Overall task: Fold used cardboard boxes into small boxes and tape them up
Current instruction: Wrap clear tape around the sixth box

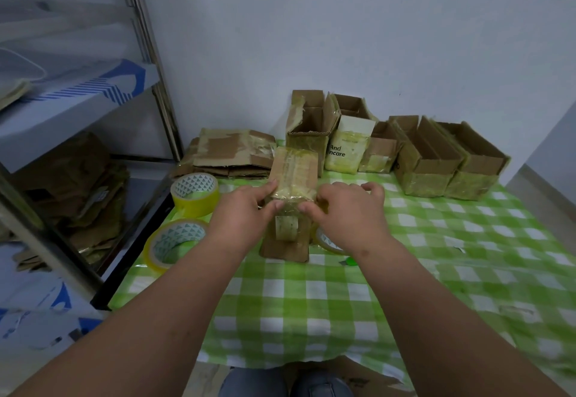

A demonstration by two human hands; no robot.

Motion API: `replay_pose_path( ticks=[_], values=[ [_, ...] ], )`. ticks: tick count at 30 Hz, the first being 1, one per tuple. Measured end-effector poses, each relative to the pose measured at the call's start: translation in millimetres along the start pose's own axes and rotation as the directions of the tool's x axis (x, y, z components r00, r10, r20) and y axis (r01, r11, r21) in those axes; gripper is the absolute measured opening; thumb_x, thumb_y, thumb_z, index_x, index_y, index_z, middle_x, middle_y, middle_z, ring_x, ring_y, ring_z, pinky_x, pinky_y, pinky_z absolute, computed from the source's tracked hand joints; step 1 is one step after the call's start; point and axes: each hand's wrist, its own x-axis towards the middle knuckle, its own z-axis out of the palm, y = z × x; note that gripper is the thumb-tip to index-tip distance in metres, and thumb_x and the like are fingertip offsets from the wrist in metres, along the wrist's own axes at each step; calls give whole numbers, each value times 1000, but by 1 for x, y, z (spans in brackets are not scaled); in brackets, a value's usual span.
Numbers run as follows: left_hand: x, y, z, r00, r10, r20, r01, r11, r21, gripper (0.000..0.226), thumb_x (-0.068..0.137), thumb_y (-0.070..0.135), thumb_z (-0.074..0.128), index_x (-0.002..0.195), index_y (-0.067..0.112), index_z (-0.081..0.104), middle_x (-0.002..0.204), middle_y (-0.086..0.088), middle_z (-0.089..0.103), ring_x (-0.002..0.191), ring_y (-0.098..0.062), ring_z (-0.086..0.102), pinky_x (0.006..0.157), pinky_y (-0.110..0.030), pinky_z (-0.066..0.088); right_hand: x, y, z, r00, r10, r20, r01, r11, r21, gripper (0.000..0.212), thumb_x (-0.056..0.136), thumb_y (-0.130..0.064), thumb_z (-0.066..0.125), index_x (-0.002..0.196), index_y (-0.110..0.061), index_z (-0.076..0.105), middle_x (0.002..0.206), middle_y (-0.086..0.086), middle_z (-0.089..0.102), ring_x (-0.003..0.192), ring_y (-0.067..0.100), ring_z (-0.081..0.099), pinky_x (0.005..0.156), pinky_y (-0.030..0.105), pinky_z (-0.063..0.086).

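Cardboard, brown and heavily wrapped in yellowish tape, forms a small box (293, 187) standing near the middle of a worktop (311, 303) covered in a green and white checked cloth. Both of the person's bare forearms reach forward to it. The left hand (243, 212) holds the box's left side, thumb and fingers curled against the taped surface. The right hand (349, 212) holds the right side, thumb pressed to the front face and fingers bent over the far edge.

Two rolls of yellow tape sit to the left of the box: one roll (194, 194) stands flat near the worktop's edge, and a nearer roll (174, 242) leans tilted. A third roll (327, 242) is partly hidden beneath the right wrist.

Behind the held box, a flattened stack of cardboard (230, 155) lies against the wall. To its right, a row of open, taped boxes (405, 150) stands along the wall, one of them white with dark lettering.

At far left, a metal shelf (93, 109) holds more flattened cardboard on its lower level.
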Motion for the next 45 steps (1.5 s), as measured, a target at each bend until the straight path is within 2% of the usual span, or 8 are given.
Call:
replay_pose_path(
  ticks=[6, 11, 17, 24, 30, 35, 39, 45],
  values=[
    [-1, 5, 6, 995, 64, -78, -56, 994, 98, 43, 95, 41, 60, 137, 32, 56, 122, -2, 65, 110, -19, 59, 87, -28, 45, -6, -9, -1, 999, -19, -43, 13, 992, -128, 47, 98, -60, 33, 95, -26, 65, 98, -5, 66, 99, 23, 58, 100, 44, 25],
    [-2, -1, 7, 991, 113, -68, -110, 993, 46, 44, 95, 35, 62, 138, 29, 56, 106, -1, 64, 97, -20, 60, 85, -32, 48, -7, -6, 1, 998, -36, -55, 29, 993, -118, 51, 96, -63, 31, 97, -25, 64, 97, -3, 66, 97, 24, 60, 100, 46, 26],
    [1, -5, 8, 991, 105, -77, -104, 994, 23, 40, 97, 26, 60, 137, 29, 57, 92, 5, 55, 90, -17, 54, 81, -30, 44, -2, -6, 2, 999, -37, -7, 36, 994, -100, 33, 98, -52, 40, 99, -27, 62, 101, -6, 64, 101, 24, 59, 102, 46, 25],
    [1, -1, 10, 993, 73, -91, -73, 997, 1, 38, 96, 26, 61, 133, 31, 60, 123, -1, 65, 106, -22, 62, 93, -35, 49, -3, -2, 2, 1000, -25, -9, 25, 998, -60, 35, 97, -55, 40, 112, -26, 50, 106, -6, 64, 103, 21, 60, 105, 46, 26],
    [-1, -3, 12, 993, 98, 67, -112, 960, 256, 59, 102, 22, 45, 146, 57, 26, 100, -2, 47, 83, -22, 52, 71, -35, 46, -5, -4, -1, 992, -118, 33, 120, 989, -85, 46, 98, -60, 27, 143, -47, 32, 120, -6, 61, 114, 25, 57, 109, 49, 23],
    [2, 2, 7, 990, 125, 71, -138, 963, 233, 42, 99, 46, 45, 139, 57, 40, 95, 0, 46, 84, -20, 53, 72, -36, 51, -1, -6, 0, 989, -145, 29, 148, 981, -125, 42, 104, -46, 29, 144, -40, 39, 121, -5, 63, 110, 25, 58, 103, 47, 27],
    [4, 7, 8, 990, 130, 56, -140, 950, 280, 38, 100, 46, 44, 138, 51, 47, 93, 1, 45, 86, -22, 52, 71, -36, 50, -2, -8, 2, 987, -157, 24, 159, 980, -124, 41, 104, -42, 31, 143, -37, 43, 121, -5, 63, 108, 24, 58, 100, 45, 29],
    [-3, 10, 5, 992, 96, 83, -117, 943, 310, 42, 100, 52, 38, 142, 52, 40, 104, 1, 44, 93, -23, 56, 72, -35, 50, -5, -5, -4, 989, -138, 46, 142, 984, -105, 47, 100, -56, 25, 143, -42, 38, 123, -5, 63, 112, 27, 58, 100, 47, 29]
  ],
)
